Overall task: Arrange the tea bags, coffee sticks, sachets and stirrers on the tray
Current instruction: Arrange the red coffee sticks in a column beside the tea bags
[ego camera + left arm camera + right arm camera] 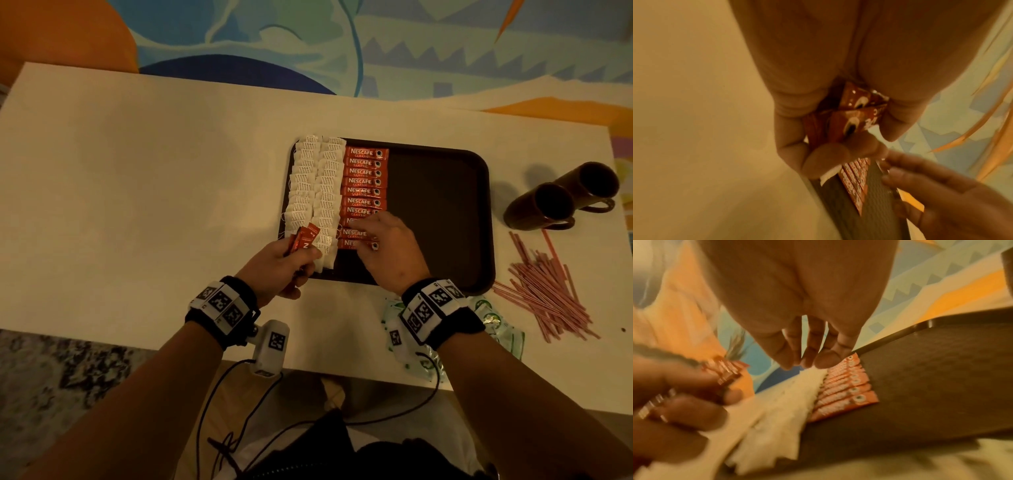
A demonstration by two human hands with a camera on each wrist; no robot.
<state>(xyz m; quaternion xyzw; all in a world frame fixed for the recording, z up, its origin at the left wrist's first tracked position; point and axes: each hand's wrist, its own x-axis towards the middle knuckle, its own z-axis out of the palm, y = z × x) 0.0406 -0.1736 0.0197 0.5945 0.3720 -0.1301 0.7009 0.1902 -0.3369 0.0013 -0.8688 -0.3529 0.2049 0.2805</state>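
A dark tray (442,205) holds two columns of white tea bags (315,192) and one column of red coffee sticks (364,192). My left hand (294,260) grips a bundle of red coffee sticks (305,240) over the tray's near left corner; the bundle (849,120) also shows in the left wrist view. My right hand (370,240) lies on the lowest sticks of the column, and its straight fingers (809,356) hold nothing. Pink stirrers (544,294) and green sachets (496,325) lie on the table right of the tray.
Two dark mugs (561,195) lie on their sides at the far right. The tray's right half (931,378) is bare. The white table (154,188) stretches to the left, and its near edge runs just below my wrists.
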